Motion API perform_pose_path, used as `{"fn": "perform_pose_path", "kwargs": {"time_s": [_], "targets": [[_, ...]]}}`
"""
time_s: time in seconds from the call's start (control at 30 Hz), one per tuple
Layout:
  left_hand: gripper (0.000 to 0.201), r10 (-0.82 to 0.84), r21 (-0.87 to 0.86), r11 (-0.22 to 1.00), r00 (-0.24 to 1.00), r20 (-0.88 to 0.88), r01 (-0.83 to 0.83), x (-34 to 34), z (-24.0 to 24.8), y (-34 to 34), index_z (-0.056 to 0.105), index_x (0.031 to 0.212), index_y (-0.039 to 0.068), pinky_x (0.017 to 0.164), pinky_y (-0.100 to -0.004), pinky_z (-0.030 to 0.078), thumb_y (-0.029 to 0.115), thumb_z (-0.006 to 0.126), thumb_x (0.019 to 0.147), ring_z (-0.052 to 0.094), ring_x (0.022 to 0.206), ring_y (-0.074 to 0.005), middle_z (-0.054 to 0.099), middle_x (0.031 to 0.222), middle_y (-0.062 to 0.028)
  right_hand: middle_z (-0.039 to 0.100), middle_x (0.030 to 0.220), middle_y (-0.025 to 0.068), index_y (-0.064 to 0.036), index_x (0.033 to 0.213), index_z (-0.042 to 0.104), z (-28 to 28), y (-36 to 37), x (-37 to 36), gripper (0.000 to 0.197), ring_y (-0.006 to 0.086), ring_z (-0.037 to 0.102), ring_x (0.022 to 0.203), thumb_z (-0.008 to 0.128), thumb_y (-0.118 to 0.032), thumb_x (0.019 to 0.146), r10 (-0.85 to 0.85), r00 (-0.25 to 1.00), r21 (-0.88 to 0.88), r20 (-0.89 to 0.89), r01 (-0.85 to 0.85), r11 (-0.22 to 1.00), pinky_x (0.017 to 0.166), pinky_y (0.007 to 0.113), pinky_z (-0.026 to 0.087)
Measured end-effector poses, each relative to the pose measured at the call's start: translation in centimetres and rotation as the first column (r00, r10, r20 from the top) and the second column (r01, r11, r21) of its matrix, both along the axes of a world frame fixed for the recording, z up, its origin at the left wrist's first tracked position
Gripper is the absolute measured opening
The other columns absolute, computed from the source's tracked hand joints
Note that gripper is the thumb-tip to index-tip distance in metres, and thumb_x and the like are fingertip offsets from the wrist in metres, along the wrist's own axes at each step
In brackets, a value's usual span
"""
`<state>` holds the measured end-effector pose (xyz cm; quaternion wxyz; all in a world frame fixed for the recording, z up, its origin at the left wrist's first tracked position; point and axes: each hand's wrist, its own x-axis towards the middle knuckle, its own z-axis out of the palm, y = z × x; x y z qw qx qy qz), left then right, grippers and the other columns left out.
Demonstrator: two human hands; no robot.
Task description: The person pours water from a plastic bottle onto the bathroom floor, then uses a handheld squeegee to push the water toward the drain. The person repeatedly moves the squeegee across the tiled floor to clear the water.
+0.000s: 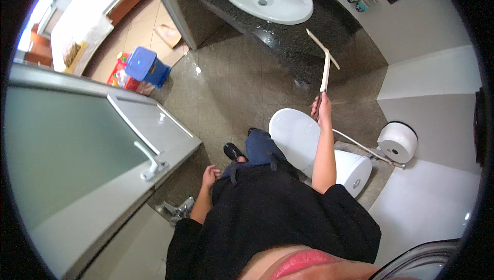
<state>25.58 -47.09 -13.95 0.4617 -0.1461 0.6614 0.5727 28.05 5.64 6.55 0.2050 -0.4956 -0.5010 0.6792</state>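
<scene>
My right hand is wrapped around the dark grip of a cream-coloured squeegee. Its long thin head is raised in front of the dark stone counter, below the white oval sink in the picture. Under my right forearm is the white toilet, whose lid looks closed. Down beside my left thigh hangs my left hand, fingers loosely bent and slightly apart, with nothing in it. Metal tap fittings show behind that hand, near my forearm.
A frosted-glass door with a white handle stands at the left. Beyond the doorway are a blue lidded bin and a red basket of bottles. At the right are a white paper dispenser and a hose. The tiled floor looks wet.
</scene>
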Motion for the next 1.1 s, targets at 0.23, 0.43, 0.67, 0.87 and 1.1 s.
{"fn": "perform_pose_path", "kwargs": {"time_s": [0.23, 0.43, 0.67, 0.87, 1.1], "targets": [[0.029, -0.098, -0.13, 0.987, 0.995, 0.016, 0.099, -5.0, 1.0, 3.4, 0.046, 0.121, 0.001, 0.064, -0.0286, 0.052, 0.009, 0.034, 0.096, 0.059, 0.07, -0.0136, 0.062, 0.091, -0.0085, 0.047, 0.056, 0.0011, -0.0084, 0.081, 0.046, -0.3, 13.1, -9.0, 0.04, 0.0119, 0.043, 0.039, 0.039, -0.045, 0.094, -0.088, 0.984, 0.078, 0.158, 0.077, 0.994, 0.034, 0.029, 0.038], [0.031, -0.101, -0.134, 0.987, 0.988, -0.12, 0.085, -10.9, 4.1, 6.7, 0.045, 0.123, 0.0, 0.061, -0.0278, 0.052, 0.014, 0.034, 0.097, 0.059, 0.07, -0.0154, 0.062, 0.094, -0.0094, 0.061, 0.085, 0.0269, 0.0029, 0.101, 0.049, -5.4, 12.3, -10.1, 0.043, 0.0412, 0.062, 0.075, 0.039, -0.038, 0.094, -0.202, 0.754, 0.487, 0.625, -0.174, 0.856, 0.065, 0.049, 0.049], [0.031, 0.059, -0.165, 0.983, 0.991, -0.122, -0.079, -13.7, 6.1, 8.7, 0.043, 0.124, 0.001, 0.066, -0.0277, 0.05, 0.014, 0.035, 0.097, 0.057, 0.07, -0.0153, 0.062, 0.093, -0.0098, 0.06, 0.081, 0.0285, 0.0028, 0.097, 0.048, -3.4, 1.1, -2.0, 0.035, 0.0466, 0.058, 0.081, 0.041, -0.031, 0.094, -0.027, 0.752, 0.373, 0.659, -0.295, 0.88, 0.068, 0.052, 0.043], [0.029, 0.032, -0.177, 0.983, 0.99, -0.136, -0.055, -16.3, 4.7, 9.1, 0.047, 0.12, 0.0, 0.067, -0.0265, 0.049, 0.01, 0.036, 0.095, 0.056, 0.072, -0.013, 0.062, 0.09, -0.0078, 0.06, 0.074, 0.0226, 0.002, 0.095, 0.052, 1.1, -1.3, -2.2, 0.033, 0.0395, 0.06, 0.07, 0.044, -0.03, 0.093, 0.143, 0.801, 0.376, 0.581, -0.42, 0.826, 0.058, 0.047, 0.043], [0.033, -0.052, -0.167, 0.986, 0.978, -0.202, 0.018, -20.9, 0.3, 9.3, 0.051, 0.117, 0.003, 0.066, -0.0276, 0.05, 0.0, 0.033, 0.09, 0.059, 0.07, -0.0137, 0.065, 0.089, -0.0086, 0.042, 0.054, -0.0035, -0.0077, 0.094, 0.05, 2.8, -2.9, -21.0, 0.029, 0.0057, 0.036, 0.037, 0.044, -0.036, 0.096, 0.392, 0.92, -0.091, 0.001, -0.39, 0.916, 0.032, 0.022, 0.03]]}}
